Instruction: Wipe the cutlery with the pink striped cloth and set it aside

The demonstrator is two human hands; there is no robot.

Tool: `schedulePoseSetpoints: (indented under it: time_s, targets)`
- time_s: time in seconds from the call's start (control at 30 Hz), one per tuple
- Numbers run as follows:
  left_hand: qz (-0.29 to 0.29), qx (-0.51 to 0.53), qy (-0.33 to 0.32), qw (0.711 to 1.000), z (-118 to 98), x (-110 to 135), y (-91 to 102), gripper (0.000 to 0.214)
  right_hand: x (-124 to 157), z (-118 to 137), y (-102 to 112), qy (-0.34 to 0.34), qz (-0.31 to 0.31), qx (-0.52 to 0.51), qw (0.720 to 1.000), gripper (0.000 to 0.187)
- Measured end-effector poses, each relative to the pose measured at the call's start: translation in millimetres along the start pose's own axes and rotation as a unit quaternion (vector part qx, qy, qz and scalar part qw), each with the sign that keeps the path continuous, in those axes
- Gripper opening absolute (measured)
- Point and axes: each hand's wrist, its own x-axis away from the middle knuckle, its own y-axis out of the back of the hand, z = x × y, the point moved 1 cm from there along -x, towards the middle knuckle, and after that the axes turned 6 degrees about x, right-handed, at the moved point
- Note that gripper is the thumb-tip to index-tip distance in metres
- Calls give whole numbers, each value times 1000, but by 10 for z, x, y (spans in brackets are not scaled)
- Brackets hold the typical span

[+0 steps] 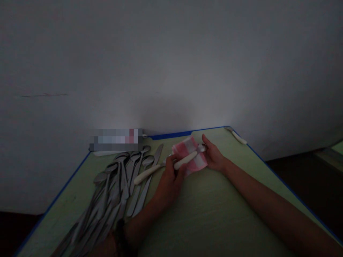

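My left hand (173, 178) is closed around the cream handle of a piece of cutlery (185, 160), held at a slant over the table. Its metal head points to the right and is too dim to tell as fork or spoon. My right hand (214, 155) grips that metal end together with a pink-and-white checked cloth (191, 142), which hangs behind the handle. Just left of my left hand is another cream-handled utensil (147, 175), its metal end partly hidden by my fingers.
A pile of metal spoons and other cutlery (107, 200) covers the left of the green table (214, 214). Beside it lies a table knife (158, 154). One cream-handled utensil (238, 137) rests at the far right corner. A blurred-out item (116, 140) stands near the wall.
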Motion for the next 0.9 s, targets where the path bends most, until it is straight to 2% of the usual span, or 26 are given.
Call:
schedulePoseSetpoints:
  time_s: [0.13, 0.4, 0.63, 0.9]
  targets:
    - [-6, 28, 15, 999, 3, 3, -7, 29, 26, -37, -2, 33, 2, 59, 998, 27]
    - [35, 87, 17, 995, -15, -4, -9, 21, -5, -32, -30, 62, -36, 79, 994, 29]
    - [57, 66, 25, 996, 38, -11, -17, 25, 18, -55, 20, 37, -30, 98, 994, 31]
    - [77, 40, 41, 995, -30, -8, -20, 24, 23, -56, 7, 18, -40, 144, 989, 24]
